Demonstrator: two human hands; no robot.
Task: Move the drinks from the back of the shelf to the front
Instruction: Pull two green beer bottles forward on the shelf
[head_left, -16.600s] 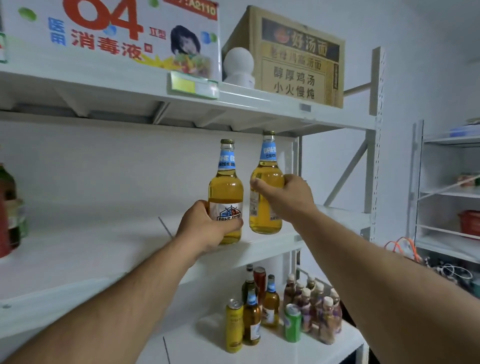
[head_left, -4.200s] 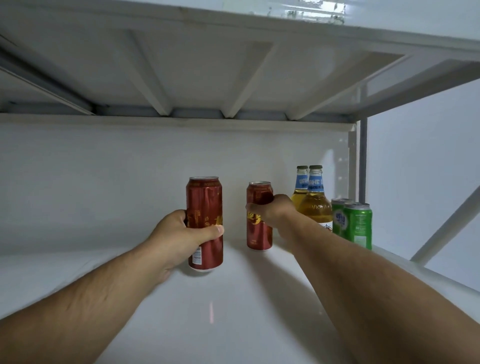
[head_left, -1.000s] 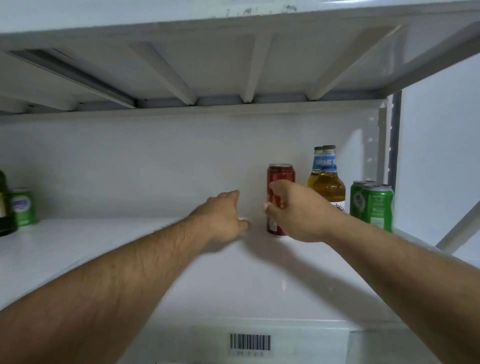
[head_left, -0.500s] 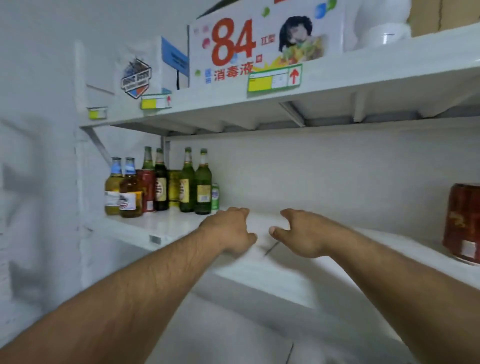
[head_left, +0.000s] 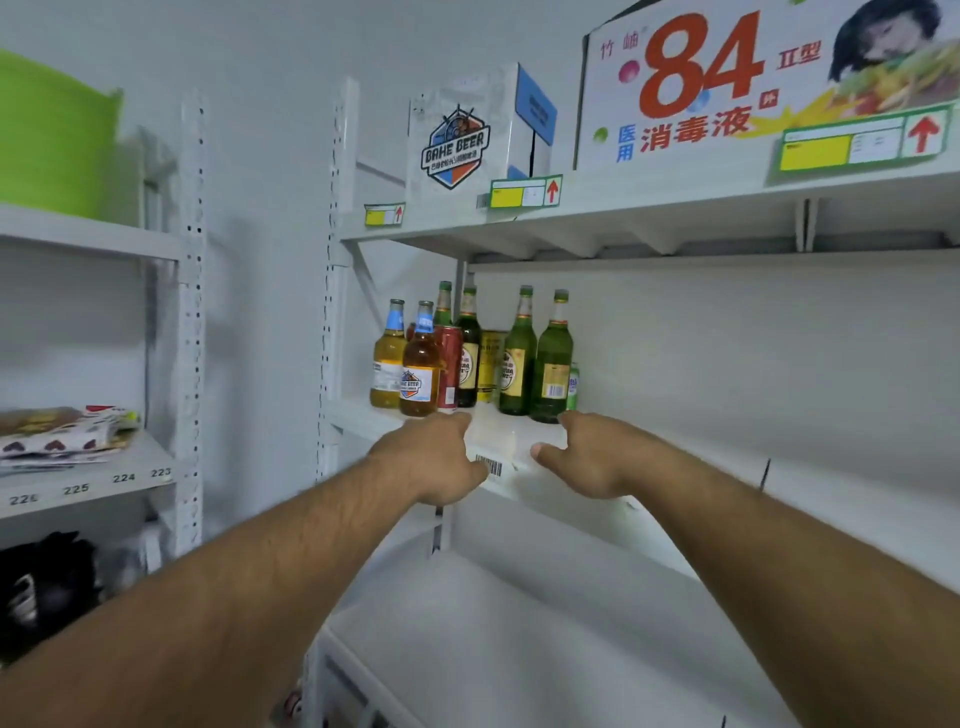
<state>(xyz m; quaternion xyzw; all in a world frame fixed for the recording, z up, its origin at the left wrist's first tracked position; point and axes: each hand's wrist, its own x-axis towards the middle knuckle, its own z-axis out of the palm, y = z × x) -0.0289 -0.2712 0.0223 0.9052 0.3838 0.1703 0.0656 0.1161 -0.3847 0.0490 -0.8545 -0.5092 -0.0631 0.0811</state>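
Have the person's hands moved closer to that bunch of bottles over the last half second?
Yes. Both hands, left hand and right hand, now sit just below the bottles, nearly touching them; half a second ago they hovered well right of the group.

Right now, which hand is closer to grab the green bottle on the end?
The right hand, probably. It is empty, open, and sits just below the rightmost green bottle. The left hand, also empty, is nearer the amber bottle and red can, so it would have to cross over.

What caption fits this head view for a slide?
Both empty hands, left hand and right hand, reach toward a cluster of bottles and cans at the left end of the white shelf.
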